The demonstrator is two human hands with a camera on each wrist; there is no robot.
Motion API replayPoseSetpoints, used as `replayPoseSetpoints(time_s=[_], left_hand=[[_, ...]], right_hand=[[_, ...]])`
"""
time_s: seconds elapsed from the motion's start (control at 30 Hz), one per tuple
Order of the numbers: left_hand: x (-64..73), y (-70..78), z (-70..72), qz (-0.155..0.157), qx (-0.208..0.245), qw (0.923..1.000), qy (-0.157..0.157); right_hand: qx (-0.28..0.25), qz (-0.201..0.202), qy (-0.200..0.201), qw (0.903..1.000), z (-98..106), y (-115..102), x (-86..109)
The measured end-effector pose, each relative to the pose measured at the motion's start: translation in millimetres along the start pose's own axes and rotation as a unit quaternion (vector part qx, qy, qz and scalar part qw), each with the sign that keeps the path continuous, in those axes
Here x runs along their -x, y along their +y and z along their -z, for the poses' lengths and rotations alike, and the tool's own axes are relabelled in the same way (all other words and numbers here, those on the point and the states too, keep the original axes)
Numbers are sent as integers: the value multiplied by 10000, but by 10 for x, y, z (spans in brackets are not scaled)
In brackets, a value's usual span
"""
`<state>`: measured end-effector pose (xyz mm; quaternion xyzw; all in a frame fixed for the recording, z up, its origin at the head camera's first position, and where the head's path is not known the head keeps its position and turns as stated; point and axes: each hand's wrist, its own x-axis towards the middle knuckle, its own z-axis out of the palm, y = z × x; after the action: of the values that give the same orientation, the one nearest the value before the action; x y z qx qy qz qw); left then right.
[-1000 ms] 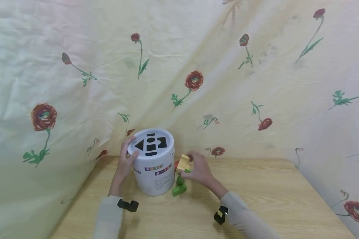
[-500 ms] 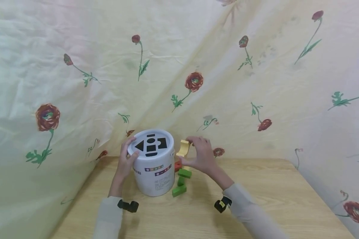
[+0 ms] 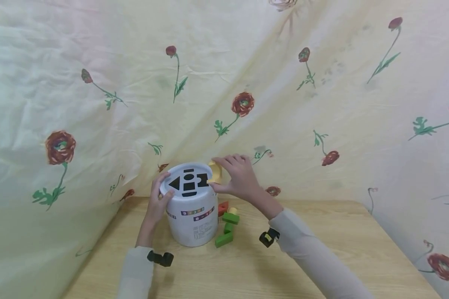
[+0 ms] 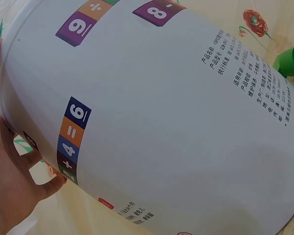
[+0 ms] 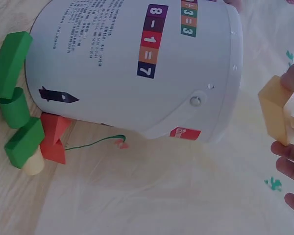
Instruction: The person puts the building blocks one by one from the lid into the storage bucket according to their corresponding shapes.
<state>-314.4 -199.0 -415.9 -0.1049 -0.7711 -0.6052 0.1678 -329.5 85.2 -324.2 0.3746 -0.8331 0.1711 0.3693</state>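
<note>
A white bucket (image 3: pixel 190 220) stands upright on the table, its lid pierced with shaped holes. My left hand (image 3: pixel 159 197) grips the lid's left edge, thumb and fingers spread along the rim. Above the lid's right side, my right hand (image 3: pixel 239 176) pinches a pale yellow wooden block (image 3: pixel 216 171) between thumb and fingers. A curved notch shows in the block (image 5: pixel 274 110) in the right wrist view, where it is held just off the lid end. Close to it in the head view lies the notched hole (image 3: pixel 203 180). The left palm (image 4: pixel 10 181) shows beside the bucket wall in the left wrist view.
Right of the bucket on the wooden table (image 3: pixel 321 249) lie a green block (image 3: pixel 230 218), a green cylinder (image 3: pixel 228 228), another green block (image 3: pixel 224 239), a yellow cylinder (image 3: pixel 233 210) and a red block (image 3: pixel 223 207). Flowered cloth (image 3: pixel 209 104) hangs behind the table.
My right hand has lifted the yellow block from among the pieces and carried it up and left to the lid's right edge. The left hand and bucket stay in place.
</note>
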Motion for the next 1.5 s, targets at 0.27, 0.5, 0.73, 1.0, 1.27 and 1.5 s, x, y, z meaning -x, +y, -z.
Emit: replayPoseSetpoints(time_s=[0.27, 0.5, 0.73, 1.0, 1.27, 1.5], left_hand=[[4, -22, -12, -33, -39, 10000, 56], [12, -26, -26, 18, -46, 9999, 103], [16, -38, -26, 44, -74, 9999, 100], [21, -27, -30, 52, -64, 9999, 67], [30, -3, -33, 112, -110, 9998, 106], [34, 21, -16, 37, -58, 9999, 83]], right_hand=[[631, -90, -1122, 9916, -92, -108, -155], [460, -460, -1568, 9855, -165, -141, -236], [414, -413, -1601, 9854, -244, -145, -239], [-38, -831, -1837, 9795, -327, -134, -249], [-341, -1114, -2249, 9674, -333, -118, -285], [-508, -1330, -2467, 9586, -358, -112, -318]])
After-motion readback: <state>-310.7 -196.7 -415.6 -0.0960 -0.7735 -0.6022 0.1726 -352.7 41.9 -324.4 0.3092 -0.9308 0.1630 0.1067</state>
